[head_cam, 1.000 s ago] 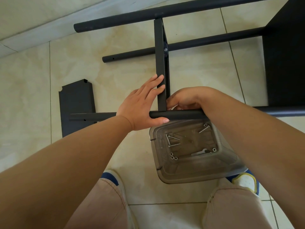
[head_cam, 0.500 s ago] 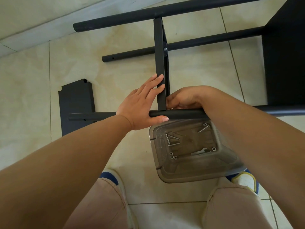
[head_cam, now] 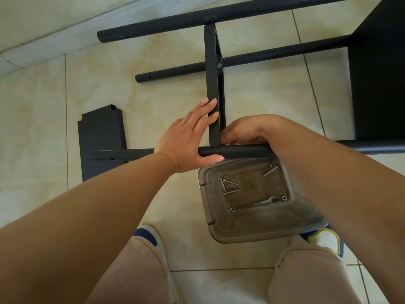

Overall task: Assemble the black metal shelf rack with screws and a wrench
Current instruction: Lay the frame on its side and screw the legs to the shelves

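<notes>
The rack lies on its side on the tiled floor [head_cam: 109,88], partly built: four black tubes run across the view, and one shelf [head_cam: 213,84], seen edge-on, spans from the far tube [head_cam: 197,20] to the near tube [head_cam: 241,152]. There's a bolt [head_cam: 219,65] already seated where that shelf meets the middle tube [head_cam: 274,55], so at least one joint looks done. Off to the right a second shelf [head_cam: 379,73] sits between the tubes, though its fastenings are out of sight. The left hand [head_cam: 186,145] steadies the work, fingers straight along the shelf's edge, thumb laid along the near tube, nothing clamped. The right hand [head_cam: 243,132] is tucked in at the corner where shelf meets near tube, fingers curled; whether it's pinching a screw there I cannot tell, the fingertips are hidden. My read: this corner is being fastened by hand right now. Plenty left, too. A loose shelf [head_cam: 102,139] lies flat on the floor at the left, not yet fitted, and the clear plastic tub [head_cam: 258,233] under the near tube holds several long screws [head_cam: 229,187], a few washers or nuts [head_cam: 230,207] and the small wrench [head_cam: 264,202], untouched, so tightening looks yet to come.
</notes>
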